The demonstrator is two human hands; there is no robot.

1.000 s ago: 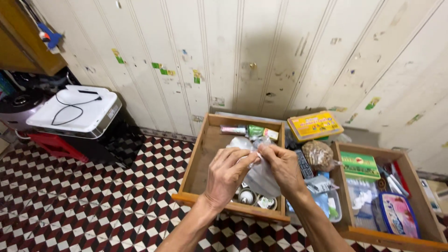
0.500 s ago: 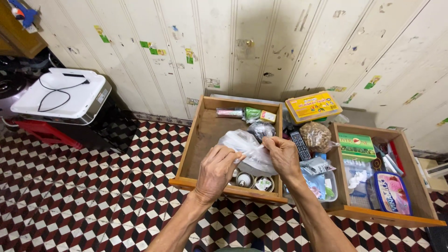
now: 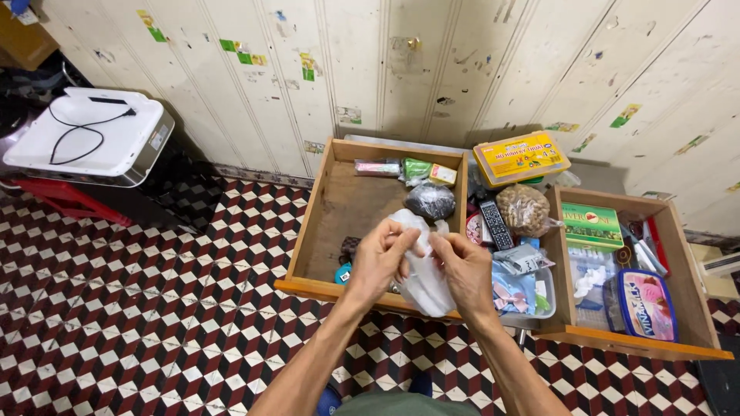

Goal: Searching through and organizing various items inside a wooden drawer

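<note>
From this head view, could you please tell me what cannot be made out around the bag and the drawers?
- Contents of the translucent plastic bag: the film is cloudy, and the left hand and right hand cover its top.
- Front of the left wooden drawer: hidden behind hands and bag.
- Right wooden drawer: small items too jumbled to identify.

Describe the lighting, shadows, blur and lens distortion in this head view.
Head view: even, soft indoor light, no harsh glare; a faint shadow on the panelled wall above the left wooden drawer; wide-angle lens splays the wall boards outward toward the edges; left hand, right hand and the clear plastic bag are reasonably sharp, with little motion blur.
</note>
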